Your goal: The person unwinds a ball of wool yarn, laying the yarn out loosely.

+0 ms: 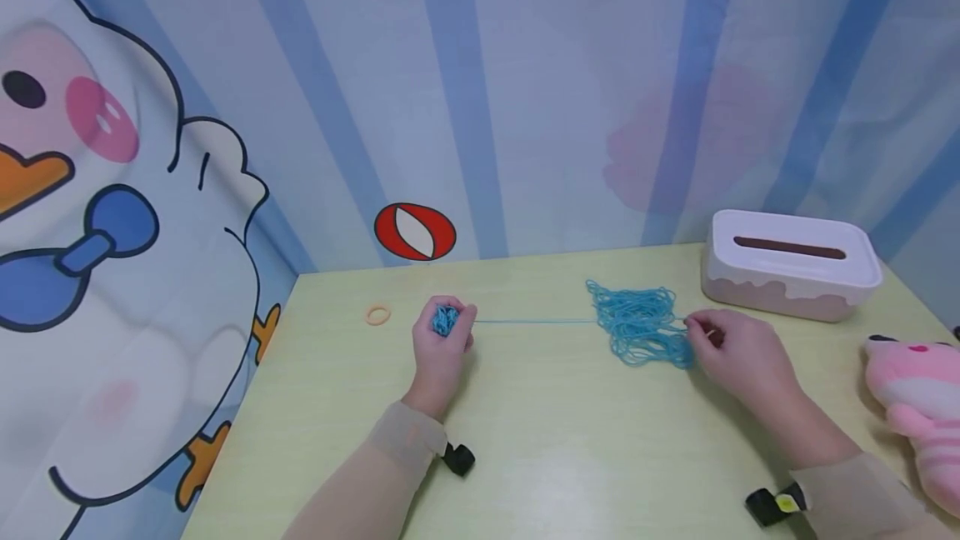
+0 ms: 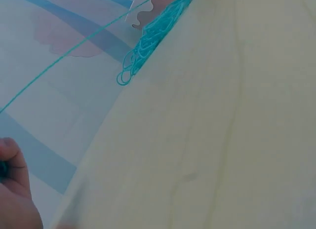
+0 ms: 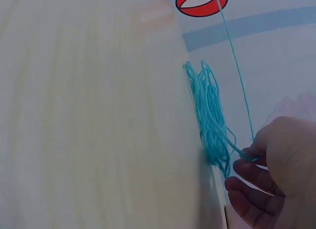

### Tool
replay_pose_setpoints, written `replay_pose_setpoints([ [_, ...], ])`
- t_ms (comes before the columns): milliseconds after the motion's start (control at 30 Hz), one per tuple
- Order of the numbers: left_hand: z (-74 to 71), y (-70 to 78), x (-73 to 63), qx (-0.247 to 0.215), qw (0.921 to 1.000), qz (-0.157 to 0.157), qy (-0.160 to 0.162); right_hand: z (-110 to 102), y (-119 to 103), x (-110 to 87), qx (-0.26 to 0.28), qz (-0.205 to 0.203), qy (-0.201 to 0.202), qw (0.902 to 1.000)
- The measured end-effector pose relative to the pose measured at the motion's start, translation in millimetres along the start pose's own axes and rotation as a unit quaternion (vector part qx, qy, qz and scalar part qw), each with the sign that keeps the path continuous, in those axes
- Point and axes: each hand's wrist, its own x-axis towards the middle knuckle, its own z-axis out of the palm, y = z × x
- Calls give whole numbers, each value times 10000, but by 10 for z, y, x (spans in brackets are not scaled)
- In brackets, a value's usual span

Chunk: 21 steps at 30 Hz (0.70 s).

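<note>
In the head view, my left hand [image 1: 438, 352] curls round a small wad of blue yarn [image 1: 445, 321]. A single taut strand [image 1: 536, 322] runs from it to the right, passing over a loose, looped heap of the same blue yarn [image 1: 641, 325] on the table. At the heap's right edge my right hand [image 1: 742, 352] pinches the strand between thumb and fingertips. The right wrist view shows that pinch [image 3: 253, 157] close up, with the heap [image 3: 210, 115] just beside the fingers. Only part of the left hand [image 2: 17, 189] shows in the left wrist view.
A light wooden ring [image 1: 377, 315] lies left of my left hand. Behind my right hand stands a white and pinkish tissue box [image 1: 791, 265]. A pink plush toy [image 1: 918, 415] lies at the table's right side. A printed curtain [image 1: 540, 107] hangs along the back edge.
</note>
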Motion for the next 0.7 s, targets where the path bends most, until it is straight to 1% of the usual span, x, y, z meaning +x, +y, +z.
replay_pose_setpoints([
  [67, 9, 2, 6, 7, 10000, -4, -67, 25, 12, 20, -86, 96, -167, 9998],
  [167, 23, 5, 9, -92, 9995, -53, -281, 64, -3, 44, -157, 188, -369, 9990],
  [300, 33, 5, 7, -371, 9973, -120, -624, 137, -41, 56, -169, 183, -350, 9991],
  [367, 38, 11, 6, -507, 9956, -164, -770, 168, -76, 52, -71, 152, -159, 9997],
  [467, 43, 24, 3, -703, 9928, -259, -938, 211, -199, 44, 314, 22, 426, 9986],
  [533, 45, 36, -1, -779, 9915, -302, -998, 256, -323, 51, 600, -266, 933, 9935],
  [600, 46, 37, 0, -852, 9903, -327, -1051, 326, -480, 65, 827, -720, 1313, 9853],
  [633, 47, 39, 0, -888, 9897, -331, -1076, 372, -564, 71, 852, -979, 1396, 9817],
  [700, 49, 36, 1, -976, 9884, -333, -1114, 478, -746, 83, 883, -1431, 1355, 9764],
])
